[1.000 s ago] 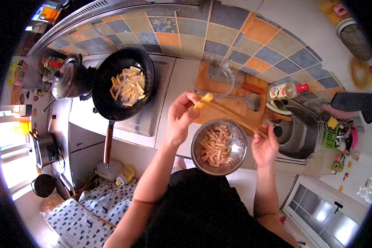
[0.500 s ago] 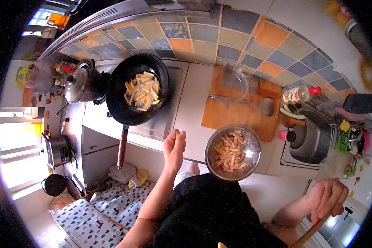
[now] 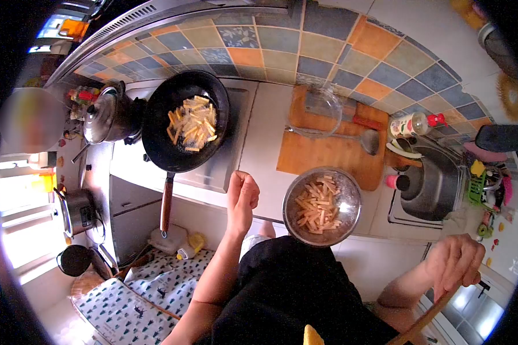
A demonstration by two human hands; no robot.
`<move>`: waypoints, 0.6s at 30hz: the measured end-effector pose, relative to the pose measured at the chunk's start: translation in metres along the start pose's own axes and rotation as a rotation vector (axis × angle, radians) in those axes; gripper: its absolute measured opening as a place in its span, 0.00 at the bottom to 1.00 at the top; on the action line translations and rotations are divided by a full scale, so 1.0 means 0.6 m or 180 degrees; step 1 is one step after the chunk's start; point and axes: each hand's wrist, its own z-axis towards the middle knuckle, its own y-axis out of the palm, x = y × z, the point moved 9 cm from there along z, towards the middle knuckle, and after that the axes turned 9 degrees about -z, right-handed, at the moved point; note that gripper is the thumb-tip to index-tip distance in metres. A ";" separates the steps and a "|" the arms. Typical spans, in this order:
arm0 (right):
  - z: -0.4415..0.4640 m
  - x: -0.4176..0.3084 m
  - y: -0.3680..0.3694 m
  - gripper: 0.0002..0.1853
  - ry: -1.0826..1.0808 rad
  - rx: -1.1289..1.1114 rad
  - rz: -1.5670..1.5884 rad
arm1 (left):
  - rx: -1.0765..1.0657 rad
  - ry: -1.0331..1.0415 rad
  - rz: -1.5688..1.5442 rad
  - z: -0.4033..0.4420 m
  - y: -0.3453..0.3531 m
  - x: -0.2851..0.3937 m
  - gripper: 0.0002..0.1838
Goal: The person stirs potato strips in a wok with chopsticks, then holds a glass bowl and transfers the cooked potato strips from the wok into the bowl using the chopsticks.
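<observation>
My left hand [image 3: 243, 198] is closed in a loose fist in front of the counter edge, with nothing visible in it. Low on the right, my right hand [image 3: 456, 261] grips long wooden chopsticks [image 3: 423, 322], which run down out of view. At the bottom edge, close to the camera, a yellow fry-like piece [image 3: 313, 336] shows only in part. Pale potato strips [image 3: 319, 204] lie in a steel bowl [image 3: 354, 214] at the counter's front edge. In the black frying pan [image 3: 167, 95] on the stove, yellowish fries [image 3: 193, 123] sit in bubbling oil.
A wooden cutting board [image 3: 299, 158] carries a ladle [image 3: 368, 142], a clear lid or bowl [image 3: 316, 115] and a knife with a reddish handle [image 3: 367, 122]. The sink [image 3: 431, 195] is on the right. A lidded pot [image 3: 102, 118] stands left of the pan, whose handle [image 3: 166, 207] juts past the counter.
More of the yellow piece shows at the bottom edge, and the chopsticks reach further left there. My right hand has shifted slightly upward; my left stays a fist. The view has shifted slightly.
</observation>
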 end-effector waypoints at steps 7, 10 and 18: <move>-0.074 0.029 -0.143 0.09 0.0092 0.1485 -0.2054 | -0.0010 0.0152 -0.0067 0.003 -0.007 -0.010 0.07; -0.050 0.125 -0.220 0.14 0.0734 0.1617 -0.2420 | 0.0068 -0.0048 0.0115 0.002 -0.009 -0.012 0.05; -0.044 0.301 -0.326 0.15 0.1474 0.1274 -0.3415 | -0.0110 -0.0186 0.0127 -0.005 0.000 -0.033 0.03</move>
